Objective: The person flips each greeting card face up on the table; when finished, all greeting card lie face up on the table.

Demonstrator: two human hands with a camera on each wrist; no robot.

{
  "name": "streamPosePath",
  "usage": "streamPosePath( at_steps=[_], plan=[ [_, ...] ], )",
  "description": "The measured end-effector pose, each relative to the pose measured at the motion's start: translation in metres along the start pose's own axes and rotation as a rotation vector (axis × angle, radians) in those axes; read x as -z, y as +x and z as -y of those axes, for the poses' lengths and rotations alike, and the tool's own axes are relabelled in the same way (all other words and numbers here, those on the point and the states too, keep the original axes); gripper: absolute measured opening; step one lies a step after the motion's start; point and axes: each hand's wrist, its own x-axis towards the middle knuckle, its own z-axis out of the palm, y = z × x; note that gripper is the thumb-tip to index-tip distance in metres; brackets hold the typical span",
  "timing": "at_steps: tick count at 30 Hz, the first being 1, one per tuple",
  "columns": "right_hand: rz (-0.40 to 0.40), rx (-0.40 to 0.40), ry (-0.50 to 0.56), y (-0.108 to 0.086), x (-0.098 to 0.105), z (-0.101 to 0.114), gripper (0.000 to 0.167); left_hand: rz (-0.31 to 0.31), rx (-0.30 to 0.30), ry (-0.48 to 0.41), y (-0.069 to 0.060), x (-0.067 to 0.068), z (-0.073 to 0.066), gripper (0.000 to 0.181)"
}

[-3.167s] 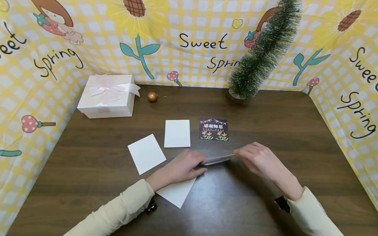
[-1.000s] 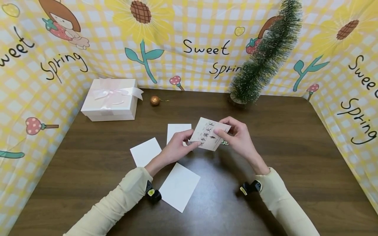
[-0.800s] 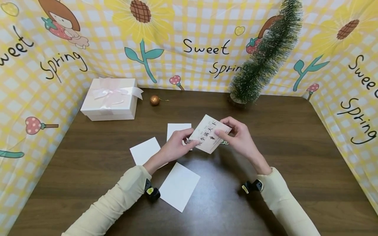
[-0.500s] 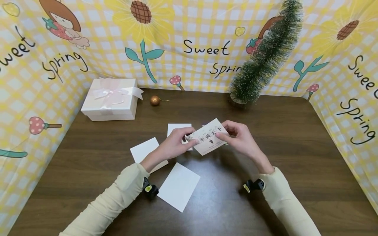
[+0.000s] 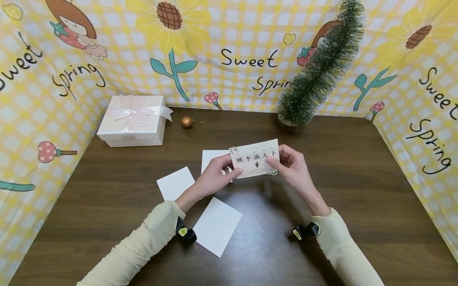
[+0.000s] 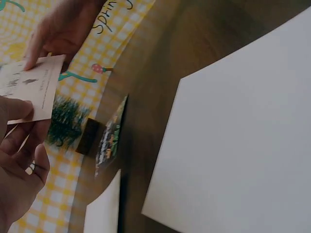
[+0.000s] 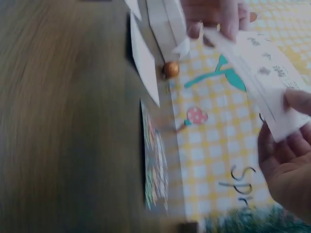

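A cream greeting card (image 5: 250, 167) with a row of large dark Chinese characters is held up above the table, tilted toward the head camera. My left hand (image 5: 217, 174) pinches its left end, thumb in front and fingers behind. At the right end my right hand (image 5: 295, 167) grips it the same way, the thumb lying across the print. Behind the held card lies a dark printed card (image 7: 154, 165), mostly hidden in the head view. Three white cards lie around the left forearm: one at the front (image 5: 218, 226), one at the left (image 5: 176, 183), one farther back (image 5: 211, 159).
A white gift box (image 5: 132, 121) with a pale ribbon stands at the back left. Beside it lies a small copper-coloured ball ornament (image 5: 187, 122). A small bottlebrush tree (image 5: 315, 79) stands at the back right. A yellow checked cloth (image 5: 229, 24) surrounds the brown table (image 5: 358, 178).
Earlier, both hands were low over the front white card with a thin item edge-on. Since then they have raised the cream card, and it has turned clockwise until its text is nearly level.
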Motion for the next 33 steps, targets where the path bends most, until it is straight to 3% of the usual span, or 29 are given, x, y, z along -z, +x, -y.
streamPosePath(
  at_steps=[6,12,17,22,26,33],
  plan=[
    [-0.007,-0.038,-0.182,-0.011,0.012,-0.004,0.014,-0.001,-0.044,0.026,0.000,0.005,-0.007,0.023],
    [-0.004,-0.068,-0.351,-0.027,0.017,-0.006,0.015,-0.041,0.026,0.014,-0.003,-0.009,-0.008,0.013],
    [0.064,-0.124,-0.465,-0.040,0.020,-0.012,0.018,-0.011,0.114,0.129,-0.011,-0.027,-0.003,0.015],
    [0.192,-0.252,-0.484,-0.049,0.024,-0.022,0.020,0.064,0.168,0.296,-0.016,-0.041,0.005,0.020],
    [0.265,-0.333,-0.487,-0.051,0.026,-0.029,0.022,0.115,0.168,0.440,-0.018,-0.050,0.009,0.022],
    [0.335,-0.372,-0.557,-0.053,0.029,-0.036,0.024,0.149,0.120,0.618,-0.017,-0.058,0.008,0.022]
  ],
)
